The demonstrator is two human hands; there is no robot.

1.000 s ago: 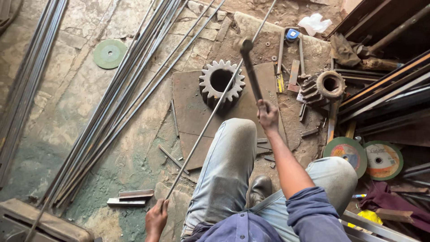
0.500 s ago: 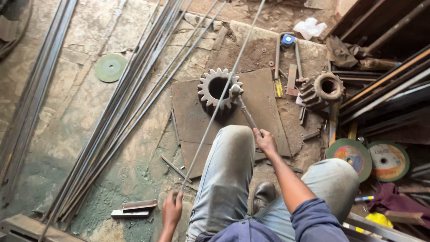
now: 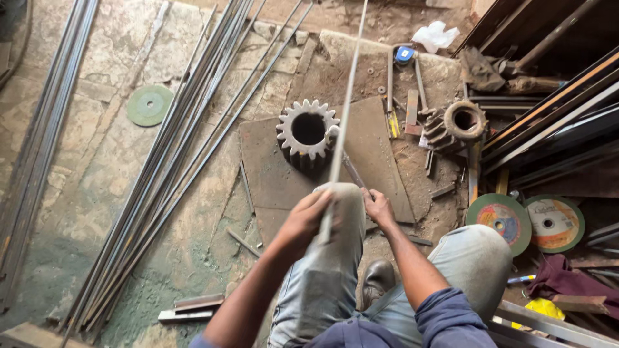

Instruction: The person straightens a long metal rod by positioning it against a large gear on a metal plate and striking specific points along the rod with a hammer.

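Thin steel rod (image 3: 343,116) is gripped by the closed left hand (image 3: 308,218) and laid across the toothed gear (image 3: 307,132). Hammer (image 3: 348,169) handle is clenched in the right hand (image 3: 378,207), head down at the gear beside the rod. Rod looks uncut and straight here; working it over the gear appears mid-way.

Our left hand (image 3: 306,219) is raised in front of our knee, fingers curled closed. Our right hand (image 3: 377,206) reaches forward, arm extended, fingers also closed in a grip.

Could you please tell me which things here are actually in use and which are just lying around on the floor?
In use:
left hand gripping the thin steel rod
right hand on the hammer handle
toothed gear under the rod
steel plate beneath it

Lying about:
rod bundle
green disc
second gear
cutting discs
white bag
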